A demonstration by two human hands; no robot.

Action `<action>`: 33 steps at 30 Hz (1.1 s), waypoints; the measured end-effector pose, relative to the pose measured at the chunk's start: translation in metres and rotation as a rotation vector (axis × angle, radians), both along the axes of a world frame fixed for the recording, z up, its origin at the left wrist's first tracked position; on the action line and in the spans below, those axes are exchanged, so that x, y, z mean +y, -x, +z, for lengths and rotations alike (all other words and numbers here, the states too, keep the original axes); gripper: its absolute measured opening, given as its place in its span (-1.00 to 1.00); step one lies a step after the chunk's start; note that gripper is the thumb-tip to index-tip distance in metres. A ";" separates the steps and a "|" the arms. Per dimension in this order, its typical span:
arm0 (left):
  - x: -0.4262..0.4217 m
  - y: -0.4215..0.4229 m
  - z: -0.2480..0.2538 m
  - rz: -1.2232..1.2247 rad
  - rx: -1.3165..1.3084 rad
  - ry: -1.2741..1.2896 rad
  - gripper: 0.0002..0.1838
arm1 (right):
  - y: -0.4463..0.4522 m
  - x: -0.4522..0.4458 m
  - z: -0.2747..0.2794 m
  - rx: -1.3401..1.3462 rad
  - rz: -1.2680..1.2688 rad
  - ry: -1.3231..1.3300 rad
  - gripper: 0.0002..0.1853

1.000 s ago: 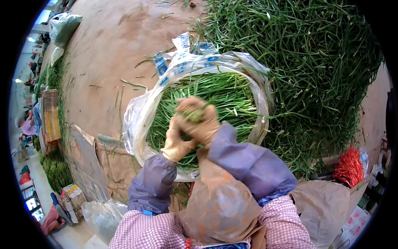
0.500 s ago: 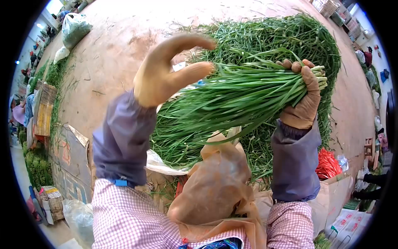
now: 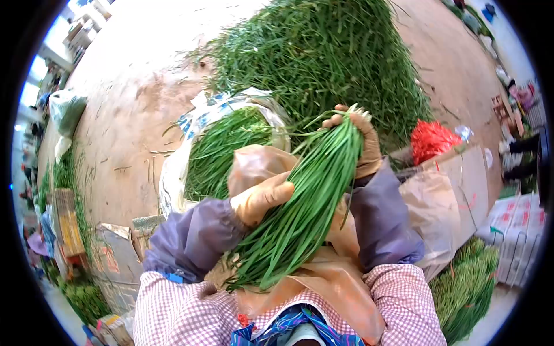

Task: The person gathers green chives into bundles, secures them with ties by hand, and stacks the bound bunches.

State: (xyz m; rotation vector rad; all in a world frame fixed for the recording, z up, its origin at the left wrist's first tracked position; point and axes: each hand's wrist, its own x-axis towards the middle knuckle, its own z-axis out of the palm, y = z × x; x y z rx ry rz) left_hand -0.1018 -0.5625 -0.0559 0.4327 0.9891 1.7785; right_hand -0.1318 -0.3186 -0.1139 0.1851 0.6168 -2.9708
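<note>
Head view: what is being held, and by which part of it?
The right grip holds a bunch of green stalks near its pale ends; the left grip is at the leaves, its hold unclear.

The one view looks from the person's head, forward and steeply down; very wide, it rounds off into black corners; apron (image 3: 340, 282) and sleeves (image 3: 193, 236) fill the near bottom; left hand (image 3: 259, 200) and right hand (image 3: 369, 147) lie close, mid-view; the heap (image 3: 317, 60) is farther, at the top; the floor (image 3: 124, 127) bends away at left.
</note>
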 end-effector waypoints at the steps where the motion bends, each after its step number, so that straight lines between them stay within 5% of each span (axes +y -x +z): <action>1: 0.006 -0.008 -0.004 -0.005 0.017 0.089 -0.14 | -0.012 0.000 -0.008 -0.041 -0.008 0.011 -0.61; 3: 0.020 -0.027 -0.005 -0.003 -0.147 0.141 -0.17 | -0.037 -0.007 -0.015 -0.177 0.030 -0.004 -0.47; 4: 0.025 -0.032 -0.007 0.017 -0.171 0.191 -0.14 | -0.049 0.002 -0.026 -0.129 0.242 0.122 -0.43; 6: 0.036 -0.037 -0.006 0.061 -0.201 0.280 -0.22 | -0.077 -0.008 -0.035 -0.083 0.163 0.124 -0.43; 8: 0.049 -0.035 -0.010 0.053 -0.206 0.378 -0.30 | -0.102 -0.017 -0.016 -0.300 0.221 0.302 -0.43; 12: 0.077 -0.005 -0.028 -0.153 -0.233 0.582 -0.49 | -0.113 -0.030 -0.027 -0.611 0.114 0.253 -0.46; 16: 0.109 0.040 -0.089 -0.278 -0.450 0.766 -0.52 | -0.092 -0.018 -0.139 -0.710 0.330 0.583 -0.30; 18: 0.118 0.058 -0.150 -0.424 -0.292 0.834 -0.46 | -0.079 -0.014 -0.166 -0.798 0.295 0.449 -0.18; 19: 0.132 0.062 -0.154 -0.448 -0.270 1.067 -0.41 | -0.075 -0.013 -0.183 -0.794 0.301 0.425 -0.15; 21: 0.148 0.071 -0.139 -0.458 0.006 1.006 -0.37 | -0.065 -0.013 -0.214 -0.871 0.299 0.265 -0.14; 23: 0.147 0.072 -0.143 -0.401 -0.030 1.087 -0.39 | -0.060 -0.017 -0.233 -0.773 0.287 0.370 -0.18; 26: 0.149 0.081 -0.141 -0.430 -0.071 1.153 -0.30 | -0.044 -0.006 -0.208 -0.709 0.169 0.369 -0.36; 28: 0.153 0.070 -0.100 -0.215 -0.213 0.994 -0.37 | -0.034 0.003 -0.170 -0.682 0.009 0.231 -0.45; 30: 0.143 0.045 -0.051 -0.110 -0.020 0.861 -0.44 | -0.023 0.000 -0.116 -0.453 -0.438 0.052 -0.50; 33: 0.126 0.015 -0.021 0.024 0.065 0.673 -0.53 | -0.028 -0.015 -0.056 -0.298 -0.583 -0.079 -0.64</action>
